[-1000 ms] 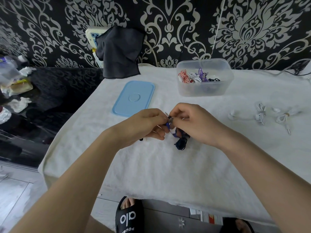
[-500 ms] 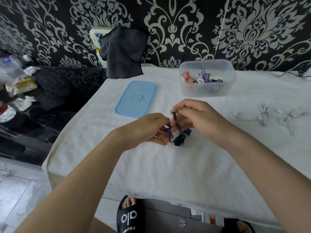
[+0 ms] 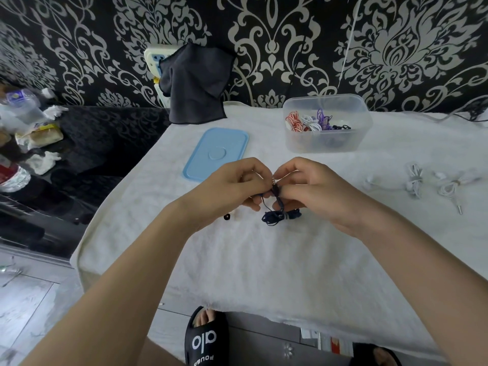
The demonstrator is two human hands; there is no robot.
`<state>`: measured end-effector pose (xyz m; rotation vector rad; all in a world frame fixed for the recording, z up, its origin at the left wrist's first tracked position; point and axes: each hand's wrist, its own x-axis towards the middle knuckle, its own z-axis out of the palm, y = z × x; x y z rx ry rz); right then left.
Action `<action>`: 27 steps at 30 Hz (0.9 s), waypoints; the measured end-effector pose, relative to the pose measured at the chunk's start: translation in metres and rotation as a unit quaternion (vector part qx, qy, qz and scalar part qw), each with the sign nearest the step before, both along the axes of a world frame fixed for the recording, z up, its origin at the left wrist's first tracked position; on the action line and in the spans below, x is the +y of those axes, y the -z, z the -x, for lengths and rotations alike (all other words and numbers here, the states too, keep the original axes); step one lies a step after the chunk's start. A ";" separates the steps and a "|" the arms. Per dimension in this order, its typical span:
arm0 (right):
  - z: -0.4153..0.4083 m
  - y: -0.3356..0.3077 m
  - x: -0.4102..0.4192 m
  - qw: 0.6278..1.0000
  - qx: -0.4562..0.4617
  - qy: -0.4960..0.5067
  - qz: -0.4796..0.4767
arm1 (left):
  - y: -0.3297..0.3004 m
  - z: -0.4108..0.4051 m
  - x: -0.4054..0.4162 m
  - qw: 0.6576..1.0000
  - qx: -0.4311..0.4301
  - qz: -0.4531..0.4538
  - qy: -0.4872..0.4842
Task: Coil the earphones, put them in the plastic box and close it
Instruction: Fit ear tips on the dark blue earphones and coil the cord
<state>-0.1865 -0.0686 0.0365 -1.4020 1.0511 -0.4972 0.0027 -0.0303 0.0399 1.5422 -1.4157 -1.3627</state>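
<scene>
Head view: dark blue earphones (image 3: 280, 215) hang between left hand (image 3: 232, 188) and right hand (image 3: 314, 188).

Setting: a room in a home. Evidence: black wallpaper (image 3: 290, 35) with silver damask pattern behind the table (image 3: 264, 260), which is draped in a white fleecy cloth. A dark cloth (image 3: 196, 83) hangs over a wall socket (image 3: 154, 58) at the table's far left corner. Tiled floor (image 3: 31, 299) below the near edge; a foot in a black slide sandal (image 3: 206, 339) on it.
</scene>
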 end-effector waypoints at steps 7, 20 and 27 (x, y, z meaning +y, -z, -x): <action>0.002 -0.002 0.002 0.999 0.016 -0.021 0.026 | -0.003 0.001 0.003 1.000 0.006 -0.020 0.008; 0.000 0.003 0.000 0.998 0.013 0.009 0.064 | -0.009 -0.009 0.015 0.977 0.013 -0.207 0.043; 0.001 0.006 -0.002 0.999 0.012 0.015 0.049 | -0.001 -0.020 0.015 0.972 -0.150 -0.179 0.038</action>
